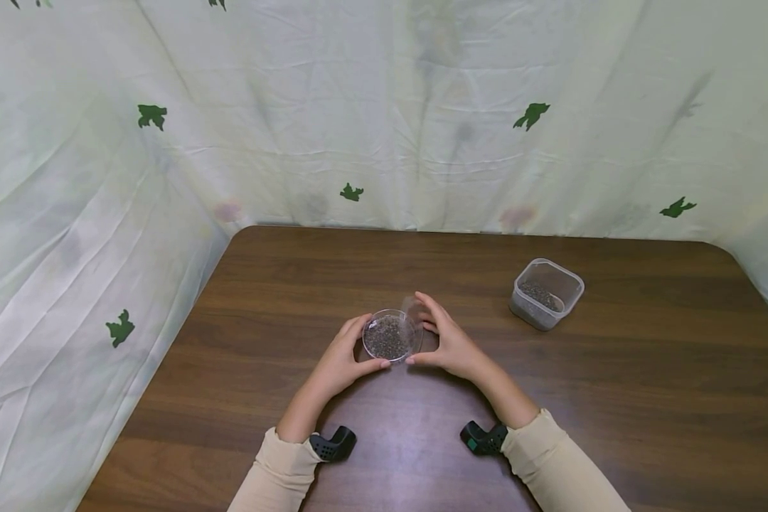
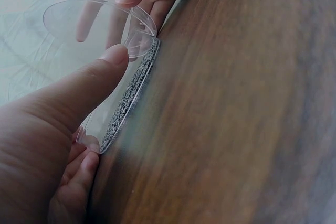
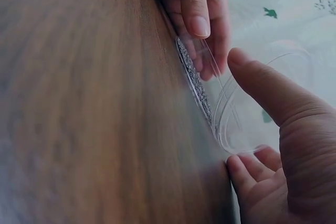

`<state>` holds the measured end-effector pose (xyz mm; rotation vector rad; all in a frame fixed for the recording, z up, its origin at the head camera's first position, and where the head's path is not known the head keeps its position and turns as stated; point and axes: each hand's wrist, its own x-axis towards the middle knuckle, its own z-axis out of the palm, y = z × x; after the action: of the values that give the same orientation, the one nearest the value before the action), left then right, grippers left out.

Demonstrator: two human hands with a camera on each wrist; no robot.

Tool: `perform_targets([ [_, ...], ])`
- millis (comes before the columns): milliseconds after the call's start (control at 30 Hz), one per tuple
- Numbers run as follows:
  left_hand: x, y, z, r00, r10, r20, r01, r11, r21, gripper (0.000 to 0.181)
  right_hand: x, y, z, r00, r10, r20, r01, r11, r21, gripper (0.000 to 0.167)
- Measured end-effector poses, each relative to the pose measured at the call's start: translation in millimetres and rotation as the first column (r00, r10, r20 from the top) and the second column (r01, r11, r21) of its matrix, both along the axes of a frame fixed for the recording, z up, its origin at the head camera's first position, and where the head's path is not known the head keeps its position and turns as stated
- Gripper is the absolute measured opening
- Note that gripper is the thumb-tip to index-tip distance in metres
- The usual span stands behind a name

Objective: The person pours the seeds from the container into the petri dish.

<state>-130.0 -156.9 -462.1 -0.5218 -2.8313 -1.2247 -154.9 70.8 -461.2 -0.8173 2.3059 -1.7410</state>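
Note:
A clear round petri dish [image 1: 376,353] with a layer of dark grey granules [image 1: 387,336] lies flat on the table. My left hand [image 1: 340,364] holds the dish from its left, thumb at the near rim and fingers at the far side. Its clear lid [image 2: 71,17] is tilted up over the dish's right side, its low edge at the dish. With thumb and fingers on opposite edges, my right hand [image 1: 453,348] grips this lid. In the right wrist view the lid [image 3: 247,124] stands steeply, and the exact contact between lid and dish is hard to make out.
A square translucent plastic tub [image 1: 521,307] holding more dark granules stands open at the back right of the brown wooden table [image 1: 294,263]. White cloth [image 1: 384,107] with green leaf-like shapes hangs behind and beside the table.

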Motion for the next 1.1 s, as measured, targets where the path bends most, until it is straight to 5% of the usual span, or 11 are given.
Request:
perform_targets([
  [367,0.7,0.3,-0.2,1.000,0.001,0.003,-0.001,1.000,0.008,0.086,2.0,-4.8,2.2,0.999,-0.029,-0.016,0.030,0.999,0.039,0.097],
  [600,0.1,0.0,-1.0,1.000,-0.006,-0.001,0.006,1.000,0.015,0.087,14.3,-10.2,31.7,0.998,-0.003,-0.063,0.005,0.999,0.032,0.087],
  [767,0.2,0.2,-0.1,1.000,-0.003,0.003,0.003,1.000,0.021,0.087,15.7,-12.5,37.0,0.998,0.003,-0.061,0.000,0.999,0.045,0.083],
  [967,0.1,0.5,0.2,1.000,0.007,0.013,-0.007,0.999,0.036,0.089,14.6,-12.9,33.4,0.997,0.010,-0.072,-0.005,0.998,0.063,0.081],
  [1100,0.1,0.1,-1.0,1.000,0.007,0.024,-0.008,0.997,0.081,0.089,5.7,-13.2,12.3,0.997,0.008,-0.072,-0.004,0.998,0.063,0.084],
])
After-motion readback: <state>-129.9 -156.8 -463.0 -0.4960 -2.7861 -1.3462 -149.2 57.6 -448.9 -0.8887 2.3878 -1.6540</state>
